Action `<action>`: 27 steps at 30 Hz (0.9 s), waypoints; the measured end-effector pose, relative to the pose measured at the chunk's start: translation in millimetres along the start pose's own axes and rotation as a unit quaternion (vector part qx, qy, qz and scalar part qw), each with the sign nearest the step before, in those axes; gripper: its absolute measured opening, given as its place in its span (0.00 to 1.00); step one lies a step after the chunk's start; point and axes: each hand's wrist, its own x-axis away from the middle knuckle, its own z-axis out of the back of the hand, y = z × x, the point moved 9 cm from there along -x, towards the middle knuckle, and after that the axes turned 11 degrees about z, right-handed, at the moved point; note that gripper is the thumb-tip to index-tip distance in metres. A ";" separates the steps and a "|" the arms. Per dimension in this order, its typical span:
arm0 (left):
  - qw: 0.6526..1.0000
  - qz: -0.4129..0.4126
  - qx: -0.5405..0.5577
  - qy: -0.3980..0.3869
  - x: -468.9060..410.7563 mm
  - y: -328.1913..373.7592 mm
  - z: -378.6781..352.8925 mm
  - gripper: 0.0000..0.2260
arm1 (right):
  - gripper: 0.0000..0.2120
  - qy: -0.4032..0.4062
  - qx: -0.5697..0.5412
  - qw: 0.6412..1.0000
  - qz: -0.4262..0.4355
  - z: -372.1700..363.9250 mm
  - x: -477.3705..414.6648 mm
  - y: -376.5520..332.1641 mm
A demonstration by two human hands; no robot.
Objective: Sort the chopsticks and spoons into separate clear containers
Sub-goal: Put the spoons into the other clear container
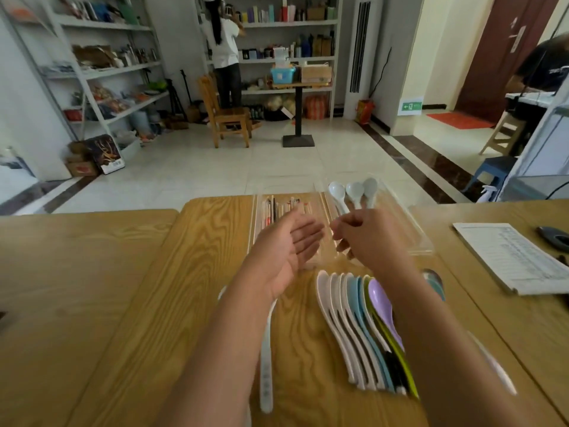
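Observation:
My right hand [366, 234] grips the handles of three pale blue-grey spoons [354, 191], their bowls fanned out above the right clear container [415, 235]. My left hand [292, 245] hovers open, palm up, over the near end of the left clear container [257, 217], which holds several chopsticks [284, 208]. A row of overlapping spoons [360, 322] in white, blue, green and purple lies on the wooden table [154, 288] below my hands. One white spoon [266, 374] lies alone under my left forearm. Another spoon [434, 280] peeks out right of my right arm.
A printed paper pad [511, 257] and a dark object [552, 237] lie on the table at the right. Beyond the table are tiled floor, a wooden chair [226, 114], a pedestal stand [298, 118], shelves, and a person [224, 47] standing at the shelves.

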 end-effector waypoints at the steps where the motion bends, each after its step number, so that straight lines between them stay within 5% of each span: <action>1: 1.000 -0.006 0.009 0.003 17.5 -8.3 11.6 0.20 | 0.07 -0.022 -0.036 0.999 -0.008 -13.6 22.3 -3.7; 9: 0.997 -0.001 0.014 0.076 108.9 -69.1 112.3 0.22 | 0.08 -0.148 -0.010 0.988 -0.050 -103.1 126.8 -3.1; 17: 0.996 0.006 0.032 0.088 126.1 -73.2 120.4 0.24 | 0.11 -0.162 0.121 0.976 -0.083 -136.5 129.0 12.2; 27: 0.996 0.027 -0.002 0.084 107.8 -80.3 108.0 0.24 | 0.05 -0.128 0.146 0.974 -0.118 -120.7 119.9 32.2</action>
